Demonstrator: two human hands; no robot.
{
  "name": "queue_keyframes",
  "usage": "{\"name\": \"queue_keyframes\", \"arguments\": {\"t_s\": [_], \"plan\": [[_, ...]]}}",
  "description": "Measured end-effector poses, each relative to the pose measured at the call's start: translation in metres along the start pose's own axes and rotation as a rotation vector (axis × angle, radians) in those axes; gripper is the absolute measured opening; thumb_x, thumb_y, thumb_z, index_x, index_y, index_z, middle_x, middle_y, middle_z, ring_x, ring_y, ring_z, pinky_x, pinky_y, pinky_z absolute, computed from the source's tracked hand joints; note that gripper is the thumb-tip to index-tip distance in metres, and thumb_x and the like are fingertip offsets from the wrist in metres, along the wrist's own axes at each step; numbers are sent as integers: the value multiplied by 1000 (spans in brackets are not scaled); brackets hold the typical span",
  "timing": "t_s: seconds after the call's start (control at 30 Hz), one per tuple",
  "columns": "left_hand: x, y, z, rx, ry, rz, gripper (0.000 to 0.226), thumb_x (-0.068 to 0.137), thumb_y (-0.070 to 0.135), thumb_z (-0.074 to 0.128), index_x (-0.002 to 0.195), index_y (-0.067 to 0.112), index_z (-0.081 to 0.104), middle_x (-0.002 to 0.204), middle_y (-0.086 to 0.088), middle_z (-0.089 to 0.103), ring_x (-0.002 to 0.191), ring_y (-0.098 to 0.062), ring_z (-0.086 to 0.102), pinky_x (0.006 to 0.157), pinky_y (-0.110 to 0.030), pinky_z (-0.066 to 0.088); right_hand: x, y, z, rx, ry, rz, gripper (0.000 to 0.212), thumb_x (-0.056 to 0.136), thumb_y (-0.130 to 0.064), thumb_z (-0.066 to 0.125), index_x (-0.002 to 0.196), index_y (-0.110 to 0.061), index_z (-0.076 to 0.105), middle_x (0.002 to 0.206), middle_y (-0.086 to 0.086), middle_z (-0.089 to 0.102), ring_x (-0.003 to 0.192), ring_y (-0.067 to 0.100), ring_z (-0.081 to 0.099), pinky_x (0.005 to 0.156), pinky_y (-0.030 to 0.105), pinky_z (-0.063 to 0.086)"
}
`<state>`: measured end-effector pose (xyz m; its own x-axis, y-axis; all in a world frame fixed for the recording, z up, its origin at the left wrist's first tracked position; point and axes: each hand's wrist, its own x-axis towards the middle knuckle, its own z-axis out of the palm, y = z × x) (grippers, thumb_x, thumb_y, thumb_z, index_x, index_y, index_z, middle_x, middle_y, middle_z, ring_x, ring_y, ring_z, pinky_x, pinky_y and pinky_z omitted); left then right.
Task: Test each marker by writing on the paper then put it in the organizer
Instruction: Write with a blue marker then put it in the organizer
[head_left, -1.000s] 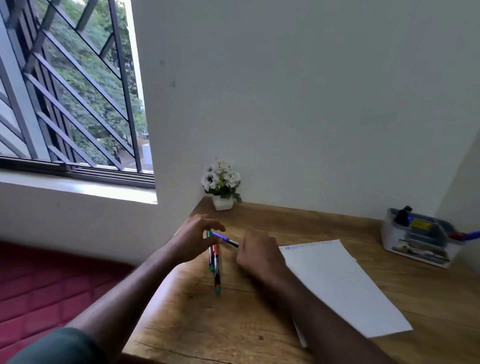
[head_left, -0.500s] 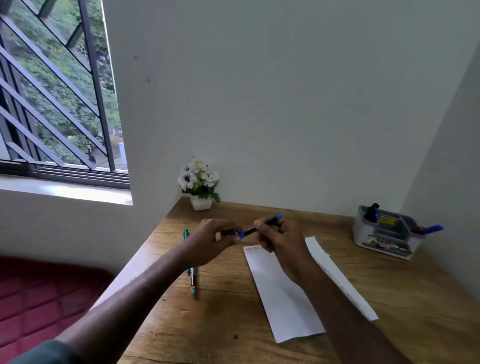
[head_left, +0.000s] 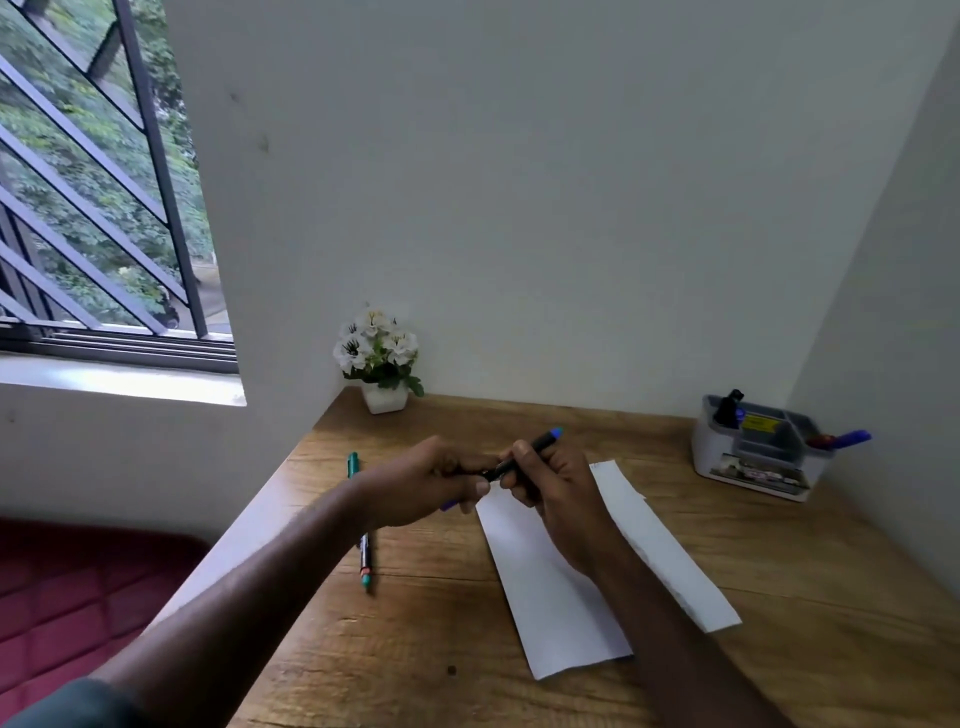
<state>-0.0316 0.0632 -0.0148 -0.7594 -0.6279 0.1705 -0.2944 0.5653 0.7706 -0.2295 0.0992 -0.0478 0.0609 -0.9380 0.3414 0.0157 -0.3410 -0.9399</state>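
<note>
At the right edge of the frame, against the wall, a grey organizer (head_left: 756, 453) is seen on the desk (head_left: 415, 639). A dark object stands upright in its rear left compartment, a yellow label shows in a middle one, and a blue pen (head_left: 852, 437) and a red pen (head_left: 821, 442) are seen leaning out of the right compartment over its rim. A picture or label is carried on the front wall; its content cannot be read. In the middle of the frame a marker (head_left: 524, 457) is held between both hands above the top edge of the paper (head_left: 550, 597). Its barrel is dark, with a blue end tilted up and to the right, and a blue bit shows below the left hand. The right hand (head_left: 550, 486) is closed around the barrel, its fingers wrapped on it; the left hand (head_left: 431, 480) is pinched shut on the lower end, where a cap may sit, though this is hidden. The paper is white, laid lengthwise toward the lower right, and a second strip or fold of it is seen to the right of the forearm. Two more markers (head_left: 363, 551) lie on the desk left of the paper, partly hidden by the left wrist, with green and orange ends. A flower pot (head_left: 384, 397) stands at the desk's far left corner.
</note>
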Motion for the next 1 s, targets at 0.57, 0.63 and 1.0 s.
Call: {"name": "queue_keyframes", "arguments": {"t_s": [0.57, 0.63, 1.0], "plan": [[-5, -33, -7, 310, 356, -180, 11, 87, 17, 72, 92, 26, 71, 65, 7, 69, 63, 3, 63, 63, -12, 42, 17, 2, -50, 191, 598, -22, 26, 100, -19, 58, 76, -17, 49, 57, -4, 47, 50, 8, 42, 52, 26, 36], [-5, -41, -8, 340, 380, -174, 13, 88, 18, 71, 81, 28, 70, 69, 13, 70, 68, -1, 65, 66, -15, 42, 12, 9, -39, -12, 522, -42, 26, 90, -14, 72, 74, -12, 52, 62, 2, 52, 56, 10, 48, 56, 25, 43], [51, -54, 2, 353, 202, -247, 34, 88, 28, 69, 119, 33, 56, 104, 14, 52, 88, -1, 51, 72, -19, 39, 1, 35, -20, -361, 322, 80, 22, 92, -6, 62, 73, -12, 70, 74, 0, 72, 68, 9, 64, 63, 20, 51]]}}
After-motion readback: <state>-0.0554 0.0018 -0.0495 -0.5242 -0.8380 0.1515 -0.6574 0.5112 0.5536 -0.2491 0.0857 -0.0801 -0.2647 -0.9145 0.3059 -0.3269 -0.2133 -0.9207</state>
